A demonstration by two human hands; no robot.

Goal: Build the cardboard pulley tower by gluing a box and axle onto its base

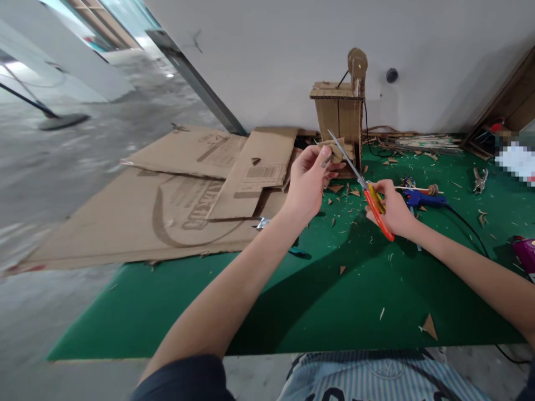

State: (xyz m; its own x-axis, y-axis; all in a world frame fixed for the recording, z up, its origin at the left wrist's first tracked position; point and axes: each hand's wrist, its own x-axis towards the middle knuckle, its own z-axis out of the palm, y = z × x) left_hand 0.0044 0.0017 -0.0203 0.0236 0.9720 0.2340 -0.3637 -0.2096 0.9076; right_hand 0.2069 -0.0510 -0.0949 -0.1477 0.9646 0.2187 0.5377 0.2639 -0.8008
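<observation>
small cardboard piece (336, 153) up above the green table (167, 312), in front of the boxy cardboard structure (338, 120); light brown, flat, pale-faced, with a straight upper edge, its lower outline partly hidden by fingers. left hand (308, 174) pinches it, thumb and fingers closed on it, a thin greyish rod (326, 161) sticking out by the thumb. right hand (393, 209) is wrapped round the handles of the scissors (364, 185): one loop red-orange, one yellow, long bright metal blades slanting up and left across the piece as seen from above; cannot tell whether they touch it. blades look close together. beyond the right hand, a blue glue gun (422, 199) with a dark cord, pliers (480, 181) farther right. brown scraps (355, 192) lie scattered under the structure; large printed cardboard sheets (125, 214) spread at left
</observation>
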